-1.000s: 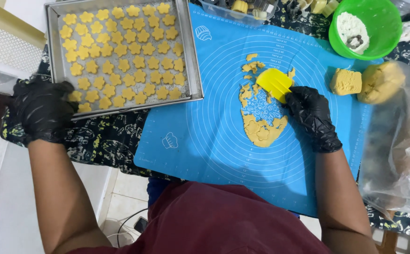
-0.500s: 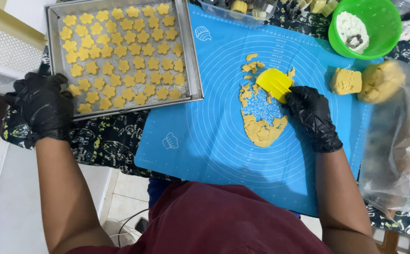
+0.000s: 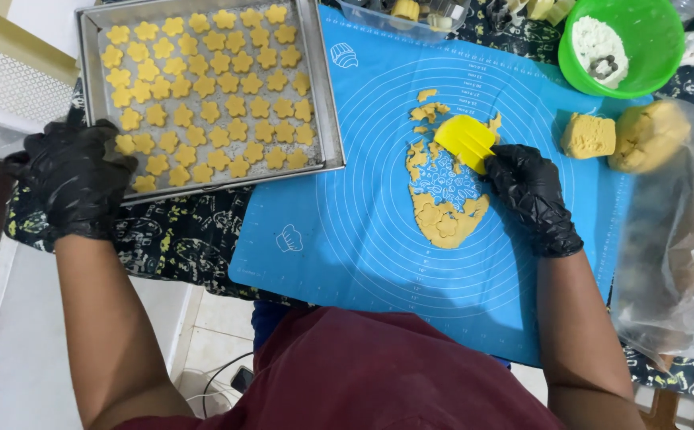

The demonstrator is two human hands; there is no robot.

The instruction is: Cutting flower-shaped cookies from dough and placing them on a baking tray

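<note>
My right hand (image 3: 532, 193), in a black glove, grips a yellow scraper (image 3: 465, 142) pressed onto a thin sheet of rolled yellow dough (image 3: 447, 219) on a blue silicone mat (image 3: 363, 199). Cut-out gaps show in the dough. My left hand (image 3: 72, 179), also black-gloved, grips the near left corner of a metal baking tray (image 3: 327, 103). Several rows of small flower-shaped dough pieces (image 3: 204, 95) lie on the tray.
A block of dough (image 3: 588, 134) and a dough ball (image 3: 645, 135) lie right of the scraper. A clear plastic bag (image 3: 677, 263) covers the right edge. A green bowl (image 3: 641, 56) with flour stands at the back right, a clear container (image 3: 411, 16) behind the mat.
My left hand and the tray have shifted slightly; the scraper stays on the dough.
</note>
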